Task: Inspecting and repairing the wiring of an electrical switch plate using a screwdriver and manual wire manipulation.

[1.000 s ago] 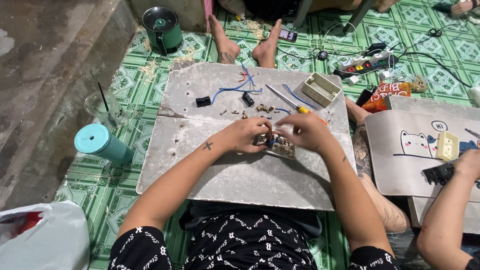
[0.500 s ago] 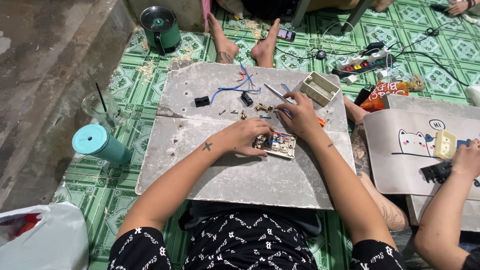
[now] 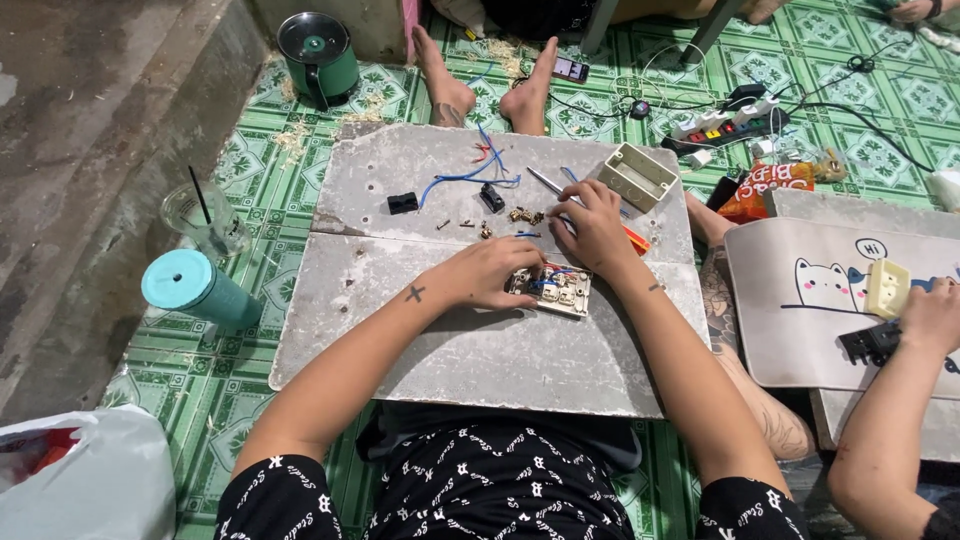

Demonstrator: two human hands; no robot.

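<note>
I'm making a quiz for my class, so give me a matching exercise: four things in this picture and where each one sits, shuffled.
Things:
1. teal tumbler
2. green pot
3. socket part
4. power strip

Places:
A. on the mat, far right of the slab
B. under the left hand
C. on the mat, left of the slab
D. far left corner, by the wall

Pairs: 1-C, 2-D, 3-B, 4-A

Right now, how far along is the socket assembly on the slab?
Done: the cream housing is off and set aside, and the socket insert lies open with its contacts showing. In hand: the left hand steadies the insert while the right hand reaches among the loose brass parts. Left: blue wires, black pieces and small screws lie unfitted on the slab.
</note>
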